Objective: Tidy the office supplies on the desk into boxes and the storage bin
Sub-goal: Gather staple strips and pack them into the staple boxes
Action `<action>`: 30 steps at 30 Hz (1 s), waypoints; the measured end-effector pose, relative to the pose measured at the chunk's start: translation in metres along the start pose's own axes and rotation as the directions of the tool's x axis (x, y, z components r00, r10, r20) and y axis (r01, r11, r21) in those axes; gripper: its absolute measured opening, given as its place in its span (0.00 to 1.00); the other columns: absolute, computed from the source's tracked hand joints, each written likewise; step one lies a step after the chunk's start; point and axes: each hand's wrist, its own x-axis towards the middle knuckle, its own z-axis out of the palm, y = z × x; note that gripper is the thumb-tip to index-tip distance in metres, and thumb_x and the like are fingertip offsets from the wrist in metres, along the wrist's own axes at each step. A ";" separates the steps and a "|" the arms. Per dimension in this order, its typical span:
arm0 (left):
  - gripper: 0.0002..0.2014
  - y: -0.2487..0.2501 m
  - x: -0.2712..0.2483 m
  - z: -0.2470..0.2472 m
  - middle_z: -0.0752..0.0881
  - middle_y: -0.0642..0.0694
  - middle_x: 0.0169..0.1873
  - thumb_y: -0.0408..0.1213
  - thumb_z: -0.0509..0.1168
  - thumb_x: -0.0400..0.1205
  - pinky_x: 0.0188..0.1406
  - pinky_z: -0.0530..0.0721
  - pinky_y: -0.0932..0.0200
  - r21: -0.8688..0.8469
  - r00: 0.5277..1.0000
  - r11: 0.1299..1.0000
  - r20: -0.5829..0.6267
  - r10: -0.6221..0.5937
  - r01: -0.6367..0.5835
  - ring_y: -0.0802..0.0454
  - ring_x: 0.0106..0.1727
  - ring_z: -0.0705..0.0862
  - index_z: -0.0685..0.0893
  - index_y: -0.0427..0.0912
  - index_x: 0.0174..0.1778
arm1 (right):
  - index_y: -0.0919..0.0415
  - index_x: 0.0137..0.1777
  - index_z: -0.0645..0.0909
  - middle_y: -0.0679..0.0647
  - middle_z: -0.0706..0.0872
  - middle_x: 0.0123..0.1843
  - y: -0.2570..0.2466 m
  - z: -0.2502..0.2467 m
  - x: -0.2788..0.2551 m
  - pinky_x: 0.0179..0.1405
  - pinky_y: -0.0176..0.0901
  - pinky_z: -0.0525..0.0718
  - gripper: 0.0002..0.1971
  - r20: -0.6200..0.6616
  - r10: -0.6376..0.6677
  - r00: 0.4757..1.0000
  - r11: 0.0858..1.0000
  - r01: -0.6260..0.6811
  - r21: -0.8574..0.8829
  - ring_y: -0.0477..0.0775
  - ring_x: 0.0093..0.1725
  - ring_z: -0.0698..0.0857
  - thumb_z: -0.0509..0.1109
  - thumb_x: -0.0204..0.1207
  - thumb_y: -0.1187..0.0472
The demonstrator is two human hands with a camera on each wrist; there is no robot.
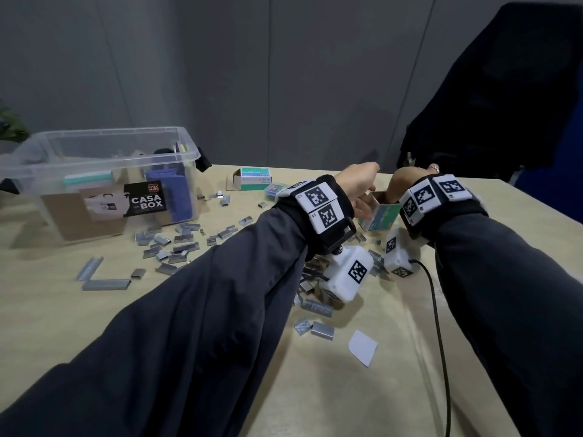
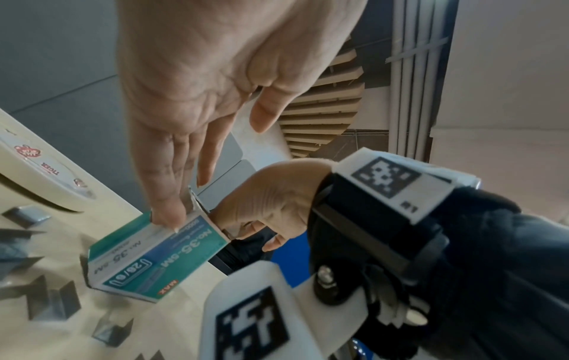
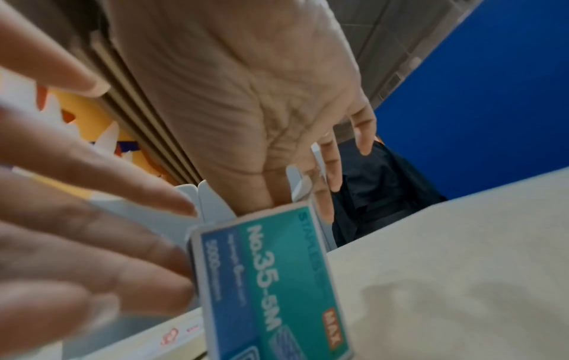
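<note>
A green and blue staple box (image 1: 380, 216) stands on end on the desk with its top flaps open. My left hand (image 1: 362, 189) has straight fingers (image 2: 166, 194) pressed against the box's (image 2: 160, 258) side, and its thumb hangs free. My right hand (image 1: 407, 184) comes down over the open top. In the right wrist view its palm (image 3: 252, 109) faces the camera and its thumb and first fingers dip between the flaps of the box (image 3: 277, 280). Those fingertips are hidden, so I cannot see whether they hold anything. Many loose staple strips (image 1: 176, 244) lie on the desk.
A clear storage bin (image 1: 110, 134) with supplies inside stands at the far left. A second open staple box (image 1: 254, 179) lies behind the staples. A white paper scrap (image 1: 362, 346) and a black cable (image 1: 437, 310) are near me. A dark jacket (image 1: 504, 105) hangs at the back right.
</note>
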 end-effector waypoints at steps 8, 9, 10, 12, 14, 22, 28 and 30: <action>0.24 0.000 -0.001 -0.009 0.80 0.29 0.58 0.50 0.52 0.88 0.57 0.86 0.45 0.043 1.000 0.999 0.004 -0.024 0.024 0.36 0.51 0.83 0.73 0.31 0.67 | 0.58 0.51 0.75 0.62 0.77 0.73 -0.005 -0.016 -0.018 0.73 0.61 0.60 0.08 -0.032 0.021 0.999 0.993 -0.025 -0.113 0.65 0.79 0.62 0.71 0.78 0.58; 0.24 0.000 -0.003 -0.014 0.78 0.31 0.56 0.50 0.53 0.88 0.56 0.85 0.45 0.074 1.000 0.997 -0.001 -0.018 0.018 0.38 0.50 0.81 0.74 0.31 0.66 | 0.59 0.50 0.76 0.62 0.78 0.71 -0.006 -0.021 -0.022 0.72 0.61 0.62 0.09 -0.055 0.017 0.998 0.995 -0.022 -0.095 0.65 0.78 0.65 0.73 0.76 0.59; 0.23 0.001 -0.006 -0.021 0.77 0.33 0.55 0.49 0.55 0.88 0.54 0.85 0.46 0.113 1.000 0.994 0.003 -0.008 0.007 0.40 0.49 0.80 0.74 0.32 0.66 | 0.60 0.47 0.77 0.63 0.80 0.68 -0.008 -0.026 -0.025 0.71 0.61 0.63 0.10 -0.070 0.016 0.997 0.996 -0.022 -0.087 0.66 0.75 0.67 0.75 0.74 0.58; 0.20 0.001 -0.016 -0.041 0.78 0.36 0.52 0.46 0.57 0.88 0.51 0.85 0.47 0.201 0.999 0.979 0.030 0.018 -0.023 0.42 0.48 0.79 0.77 0.32 0.64 | 0.60 0.45 0.78 0.63 0.81 0.65 -0.015 -0.036 -0.033 0.68 0.61 0.65 0.12 -0.131 0.001 0.991 0.996 -0.012 -0.084 0.66 0.73 0.70 0.78 0.71 0.57; 0.18 0.000 -0.032 -0.066 0.83 0.37 0.51 0.43 0.57 0.88 0.52 0.86 0.47 0.292 0.998 0.955 0.053 0.044 -0.058 0.43 0.47 0.81 0.80 0.32 0.64 | 0.60 0.52 0.80 0.63 0.82 0.65 -0.024 -0.048 -0.041 0.68 0.61 0.67 0.16 -0.218 -0.041 0.975 0.999 0.033 -0.043 0.67 0.74 0.70 0.80 0.68 0.56; 0.16 -0.021 -0.091 -0.187 0.89 0.36 0.52 0.39 0.56 0.89 0.44 0.87 0.50 0.573 0.992 0.815 -0.127 -0.020 0.089 0.42 0.46 0.88 0.82 0.31 0.61 | 0.65 0.48 0.86 0.54 0.89 0.45 -0.092 -0.054 -0.078 0.46 0.47 0.84 0.19 -0.088 -0.422 0.903 0.896 0.430 0.112 0.58 0.45 0.88 0.83 0.68 0.50; 0.09 -0.049 -0.113 -0.253 0.89 0.34 0.48 0.32 0.64 0.85 0.44 0.87 0.49 0.711 0.961 0.662 -0.273 -0.050 0.237 0.45 0.44 0.87 0.86 0.30 0.52 | 0.64 0.46 0.91 0.54 0.93 0.40 -0.149 -0.029 -0.107 0.33 0.36 0.83 0.16 0.298 -0.616 0.729 0.785 0.596 0.167 0.47 0.38 0.91 0.81 0.70 0.49; 0.07 -0.055 -0.120 -0.262 0.89 0.38 0.46 0.31 0.68 0.82 0.43 0.86 0.53 0.763 0.957 0.586 -0.277 -0.082 0.271 0.48 0.44 0.86 0.86 0.32 0.54 | 0.64 0.46 0.91 0.53 0.93 0.39 -0.163 -0.021 -0.111 0.44 0.41 0.88 0.18 0.367 -0.606 0.705 0.776 0.626 0.080 0.51 0.44 0.93 0.83 0.67 0.48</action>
